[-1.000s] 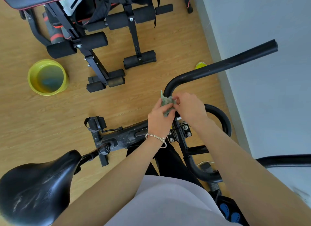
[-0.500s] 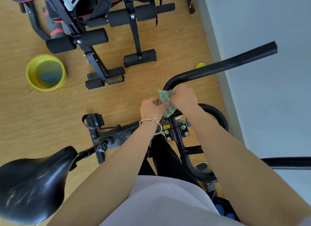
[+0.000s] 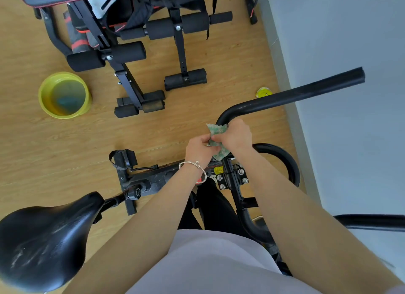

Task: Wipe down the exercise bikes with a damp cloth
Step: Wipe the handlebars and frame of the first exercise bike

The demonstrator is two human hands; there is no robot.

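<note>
A black exercise bike stands below me, its saddle (image 3: 43,239) at the lower left and its frame (image 3: 153,179) running to the handlebar post. The black handlebar (image 3: 291,95) curves up to the right. A green patterned cloth (image 3: 215,130) is bunched just under the handlebar's bend. My left hand (image 3: 198,150) pinches the cloth's lower part. My right hand (image 3: 235,135) grips its upper part against the bar. Most of the cloth is hidden between my fingers.
A yellow basin (image 3: 45,96) with water stands on the wooden floor at the left. Black workout benches with foam rollers (image 3: 131,52) fill the back. A small yellow object (image 3: 263,92) lies by the grey wall (image 3: 339,42). Another black bar (image 3: 370,222) pokes in at the right.
Both hands have kept working the cloth at the handlebar's bend, spreading it and bunching it again. The view has shifted slightly; the bike has not moved.
</note>
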